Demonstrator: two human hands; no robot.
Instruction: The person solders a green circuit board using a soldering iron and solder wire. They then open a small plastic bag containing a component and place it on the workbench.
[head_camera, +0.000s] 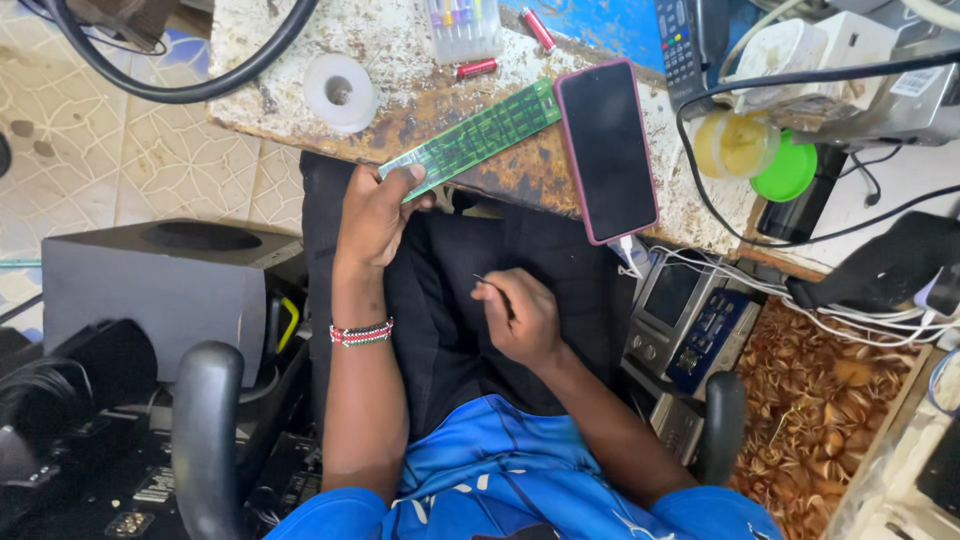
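Right hand (518, 318) fingers pinch a thin metal probe (490, 284); left hand (378, 212) fingers grip the green circuit board (478, 136) on the surface (420, 95); I should steady it firmly.

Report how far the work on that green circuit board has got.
Done: nothing visibly finished on the green circuit board; it lies on the worn bench edge. In hand: the left hand grips its near end, while the right hand holds a thin pointed tool over the lap, clear of the board. Left: tool-to-board contact.
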